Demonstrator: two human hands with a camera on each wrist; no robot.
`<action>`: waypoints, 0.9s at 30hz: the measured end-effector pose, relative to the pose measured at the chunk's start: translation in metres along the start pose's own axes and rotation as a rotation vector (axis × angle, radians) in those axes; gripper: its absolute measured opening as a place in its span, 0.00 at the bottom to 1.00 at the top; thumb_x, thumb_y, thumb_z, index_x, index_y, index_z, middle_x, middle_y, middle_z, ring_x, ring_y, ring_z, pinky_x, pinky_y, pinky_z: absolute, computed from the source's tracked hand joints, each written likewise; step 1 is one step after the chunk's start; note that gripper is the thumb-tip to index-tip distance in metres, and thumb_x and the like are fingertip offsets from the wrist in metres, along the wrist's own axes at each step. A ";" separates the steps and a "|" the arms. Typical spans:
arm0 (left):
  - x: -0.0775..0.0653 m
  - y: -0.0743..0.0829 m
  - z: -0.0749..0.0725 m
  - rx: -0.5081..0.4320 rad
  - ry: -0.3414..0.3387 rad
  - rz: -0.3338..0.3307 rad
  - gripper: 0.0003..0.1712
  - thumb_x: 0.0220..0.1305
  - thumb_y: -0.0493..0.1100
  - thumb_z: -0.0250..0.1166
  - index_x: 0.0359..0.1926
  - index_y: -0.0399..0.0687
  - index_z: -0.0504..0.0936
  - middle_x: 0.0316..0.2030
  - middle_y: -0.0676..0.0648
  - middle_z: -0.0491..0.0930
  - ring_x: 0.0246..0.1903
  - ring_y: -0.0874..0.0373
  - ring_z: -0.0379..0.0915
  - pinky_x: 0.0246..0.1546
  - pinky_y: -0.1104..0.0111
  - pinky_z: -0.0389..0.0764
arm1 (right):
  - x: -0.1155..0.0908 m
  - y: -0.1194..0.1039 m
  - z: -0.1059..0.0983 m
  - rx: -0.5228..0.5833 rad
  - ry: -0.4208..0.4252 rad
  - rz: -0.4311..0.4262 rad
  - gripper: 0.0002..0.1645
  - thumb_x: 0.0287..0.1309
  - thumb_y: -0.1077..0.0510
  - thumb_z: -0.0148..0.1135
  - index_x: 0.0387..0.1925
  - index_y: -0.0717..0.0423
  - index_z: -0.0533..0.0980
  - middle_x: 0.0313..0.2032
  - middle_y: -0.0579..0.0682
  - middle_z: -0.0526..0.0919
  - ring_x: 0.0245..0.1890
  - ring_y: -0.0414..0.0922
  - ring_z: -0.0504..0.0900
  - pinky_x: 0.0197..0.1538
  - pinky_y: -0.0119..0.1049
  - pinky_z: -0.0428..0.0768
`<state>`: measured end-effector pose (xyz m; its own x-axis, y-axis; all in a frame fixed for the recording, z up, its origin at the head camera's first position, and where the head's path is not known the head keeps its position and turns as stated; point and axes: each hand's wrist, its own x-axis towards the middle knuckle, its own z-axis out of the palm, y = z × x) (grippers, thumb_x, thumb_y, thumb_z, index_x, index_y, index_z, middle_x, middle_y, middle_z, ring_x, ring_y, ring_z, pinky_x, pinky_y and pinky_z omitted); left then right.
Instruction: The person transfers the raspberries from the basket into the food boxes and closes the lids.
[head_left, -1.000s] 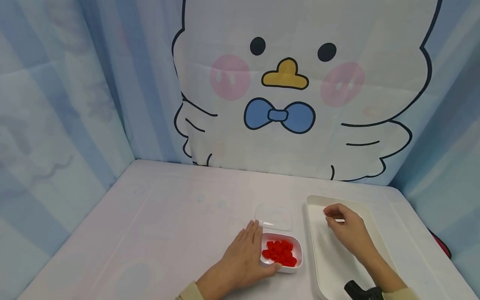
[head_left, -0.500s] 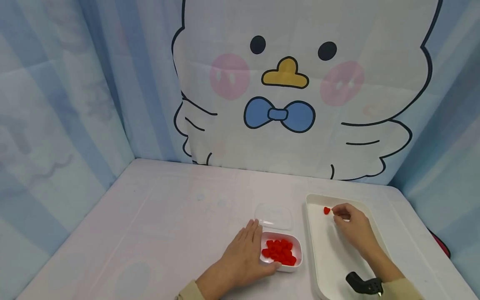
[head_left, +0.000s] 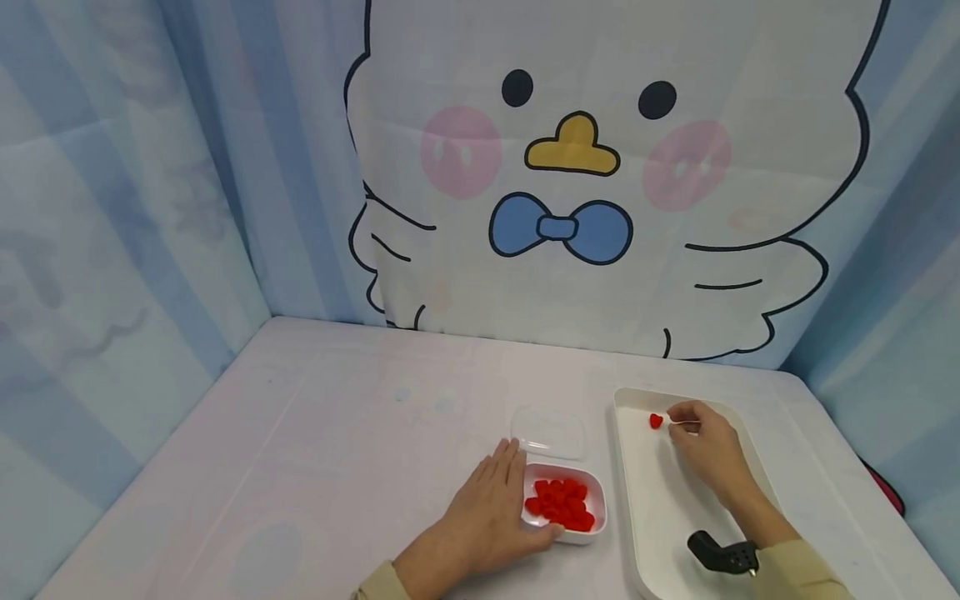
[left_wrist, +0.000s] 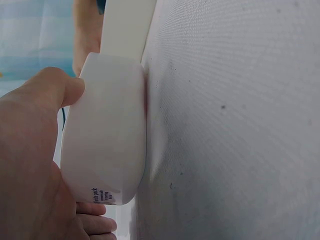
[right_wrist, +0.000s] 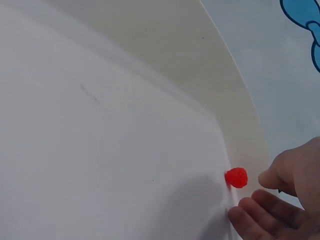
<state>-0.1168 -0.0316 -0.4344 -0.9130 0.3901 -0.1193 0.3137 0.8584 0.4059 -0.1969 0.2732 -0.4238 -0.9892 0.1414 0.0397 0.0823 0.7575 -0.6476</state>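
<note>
In the head view, my left hand (head_left: 491, 517) lies against a small white box (head_left: 579, 538), straight fingers along its left side and thumb at the near rim. Several red raspberries (head_left: 558, 504) sit inside it. The left wrist view shows my thumb (left_wrist: 75, 90) touching the rim of the box (left_wrist: 107, 130), whose side bears small dark print. Over the far part of a white tray (head_left: 660, 517), my right hand (head_left: 705, 442) has parted, loosely bent fingers with nothing between them. A single raspberry (right_wrist: 237, 177) lies by the tray's wall, just off the fingertips.
A clear plastic lid (head_left: 549, 433) lies on the table (head_left: 300, 467) behind the box. The tray stands right of the box, with a narrow gap between. A printed curtain (head_left: 450, 292) closes off the back, with blue-striped cloth at both sides.
My right hand has drawn slightly rightward from the tray's far left corner, and one raspberry now shows there, let go. My left hand and the box have stayed in place.
</note>
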 end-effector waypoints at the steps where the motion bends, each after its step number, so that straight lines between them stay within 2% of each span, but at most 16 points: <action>1: 0.000 0.000 0.000 -0.002 -0.002 0.000 0.61 0.53 0.73 0.62 0.76 0.44 0.52 0.77 0.44 0.53 0.77 0.48 0.48 0.73 0.51 0.61 | 0.000 0.001 0.001 0.001 -0.001 0.010 0.18 0.67 0.64 0.51 0.56 0.69 0.70 0.55 0.69 0.75 0.55 0.63 0.75 0.59 0.57 0.78; 15: 0.001 0.000 0.000 0.007 -0.001 -0.008 0.61 0.52 0.73 0.63 0.77 0.44 0.52 0.77 0.45 0.53 0.77 0.49 0.48 0.73 0.52 0.62 | 0.009 -0.003 0.007 -0.001 -0.022 0.027 0.19 0.67 0.63 0.50 0.57 0.68 0.69 0.57 0.69 0.73 0.54 0.63 0.76 0.58 0.56 0.79; 27: 0.001 -0.002 0.000 -0.002 -0.003 -0.004 0.61 0.53 0.74 0.61 0.77 0.44 0.52 0.77 0.45 0.53 0.77 0.49 0.47 0.73 0.52 0.62 | 0.016 -0.005 0.012 -0.024 0.001 0.013 0.16 0.64 0.67 0.51 0.53 0.69 0.71 0.52 0.69 0.76 0.51 0.62 0.77 0.56 0.55 0.79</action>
<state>-0.1183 -0.0330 -0.4349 -0.9137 0.3872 -0.1236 0.3091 0.8594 0.4072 -0.2151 0.2642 -0.4296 -0.9879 0.1519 0.0326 0.0978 0.7708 -0.6296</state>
